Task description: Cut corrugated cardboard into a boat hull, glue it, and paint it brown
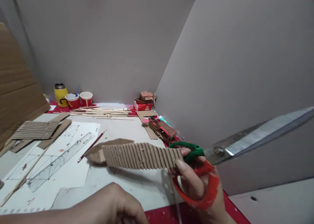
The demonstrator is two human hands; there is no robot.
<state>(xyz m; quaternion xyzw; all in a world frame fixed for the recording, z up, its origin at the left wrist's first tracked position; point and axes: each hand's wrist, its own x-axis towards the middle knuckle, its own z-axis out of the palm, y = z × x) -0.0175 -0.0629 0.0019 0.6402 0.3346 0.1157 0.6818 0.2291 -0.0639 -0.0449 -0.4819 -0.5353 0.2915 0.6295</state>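
Nearest the camera, the left hand point(120, 199) curls over the table's front edge, its fingers tucked below the wrist line; I cannot tell whether they hold anything. The right hand point(196, 184) does double duty: thumb and fingers pinch the right end of a corrugated strip point(142, 157), while the scissors point(218, 151) hang from the same hand, fingers through the orange and green handles. Their long metal blades lie together and point right, away from the strip.

To handle this well, the pinch should probably stay light, since the open ridges look easy to crush, and the blades are best kept turned outward. Setting the scissors down would likely free the fingers for finer placing, and the left hand could steady the strip's far end.

That strip is brown cardboard, ribbed crosswise, with a gently arched upper edge. It sits above the table, its left end overlapping a pointed, shallow-walled hull point(94, 155) of smoother card; whether the two touch is unclear. Past the hull lie a slim dark pencil point(92, 145), a clear ruler point(61, 160) and white paper point(78, 175) with ruled lines. Farther off are a ribbed card piece point(36, 129) and thin pale sticks point(105, 112).
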